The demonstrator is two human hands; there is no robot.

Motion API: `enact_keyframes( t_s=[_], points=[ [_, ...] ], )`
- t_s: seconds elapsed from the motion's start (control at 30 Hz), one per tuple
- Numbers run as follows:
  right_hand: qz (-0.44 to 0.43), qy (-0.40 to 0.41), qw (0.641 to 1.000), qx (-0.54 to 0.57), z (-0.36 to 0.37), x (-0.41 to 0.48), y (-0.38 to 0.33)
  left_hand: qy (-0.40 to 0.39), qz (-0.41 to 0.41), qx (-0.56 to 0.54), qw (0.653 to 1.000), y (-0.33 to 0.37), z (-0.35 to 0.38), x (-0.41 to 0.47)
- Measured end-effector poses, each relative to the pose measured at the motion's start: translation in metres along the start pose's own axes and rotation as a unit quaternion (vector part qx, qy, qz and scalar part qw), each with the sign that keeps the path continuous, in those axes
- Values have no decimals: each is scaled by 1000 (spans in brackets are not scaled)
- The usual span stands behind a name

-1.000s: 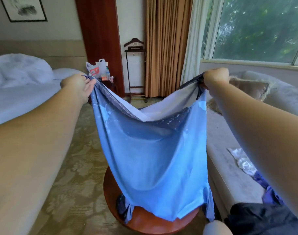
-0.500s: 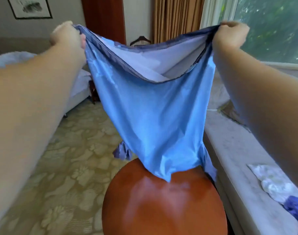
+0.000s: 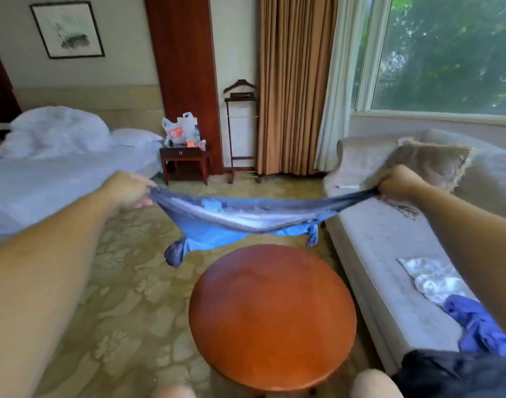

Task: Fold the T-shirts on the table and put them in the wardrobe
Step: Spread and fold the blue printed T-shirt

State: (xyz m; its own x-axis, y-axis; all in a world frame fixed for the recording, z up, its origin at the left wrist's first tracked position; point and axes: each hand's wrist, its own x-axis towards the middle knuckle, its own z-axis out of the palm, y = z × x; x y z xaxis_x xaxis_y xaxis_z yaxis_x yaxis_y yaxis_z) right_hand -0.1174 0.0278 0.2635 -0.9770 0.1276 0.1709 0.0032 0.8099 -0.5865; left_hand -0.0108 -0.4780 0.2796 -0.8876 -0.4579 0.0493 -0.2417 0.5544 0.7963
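Blue T-shirt (image 3: 246, 222) is held in the air just past the far edge of the round wooden table (image 3: 271, 317), not touching it. It is stretched wide between both hands and sags in the middle; image blurred here. A sleeve dangles at each lower corner.

Left hand (image 3: 128, 191), beyond the table and to its left: fingers curled tight round one bunched end of the shirt. Right hand (image 3: 398, 182), beyond the table and to its right: fist closed on the other end.

Right of the table: a pale sofa (image 3: 389, 239). On its seat lie a white cloth (image 3: 430, 280), a crumpled blue garment (image 3: 476, 326) and, nearest the person, a dark garment (image 3: 458, 372).

Left of the table and further off: a bed (image 3: 59, 173) with white bedding. Far side of the table, against the wall: a nightstand (image 3: 184, 160) with bags on top and a wooden valet stand (image 3: 241, 130). Patterned carpet (image 3: 116, 297) under the table.
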Motion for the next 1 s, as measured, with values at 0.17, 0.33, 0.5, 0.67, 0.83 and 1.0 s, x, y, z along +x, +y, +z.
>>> enact_keyframes(
  t_s=[0.17, 0.33, 0.5, 0.67, 0.83, 1.0],
  points=[
    [7, -148, 958, -244, 69, -83, 70, -192, -46, 198, 960, -98, 59, -58],
    [91, -181, 968, -151, 72, -132, 70, -250, -65, 198, 946, -111, 76, -91],
    [106, -253, 936, -219, 58, -159, 91, -297, -91, 245, 918, -121, 70, -110],
    [186, -351, 884, -247, 68, -174, 131, -433, -160, 362, 810, -127, 86, -130],
    [166, -301, 900, -267, 107, -150, 140, -371, -95, 423, 821, -117, 121, -116],
    [94, -240, 935, -243, 170, -136, 88, -283, 91, 431, 852, -116, 187, -79]
  ],
)
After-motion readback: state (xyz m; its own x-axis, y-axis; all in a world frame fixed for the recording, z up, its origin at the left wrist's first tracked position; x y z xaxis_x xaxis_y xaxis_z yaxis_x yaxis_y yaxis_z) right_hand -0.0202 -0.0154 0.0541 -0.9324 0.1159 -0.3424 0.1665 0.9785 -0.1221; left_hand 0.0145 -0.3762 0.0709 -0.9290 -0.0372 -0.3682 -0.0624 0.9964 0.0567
